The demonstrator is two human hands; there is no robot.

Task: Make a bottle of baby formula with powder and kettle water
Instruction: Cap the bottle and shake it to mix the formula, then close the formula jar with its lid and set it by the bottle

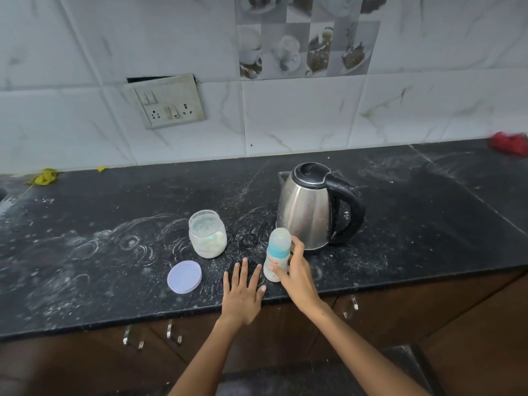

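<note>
- The bottle (276, 255) is gripped upright by the right hand (297, 270), thumb on its near face and fingers curled round its far side; it stands on the counter (114, 252) near the front edge, cap on.
- The left hand (243, 290) is laid flat beside it, fingers straight, nothing held.
- The kettle (311, 207) stands just behind the right hand, lid down, handle turned right.
- The powder jar (207, 234) is left open beyond the left hand, its lid (184, 277) lying to that hand's left.
- Risks, as judged: the bottle could be toppled over the nearby edge if released carelessly; the open jar could be knocked or its powder fouled; leakage could follow if the cap is loose.
</note>
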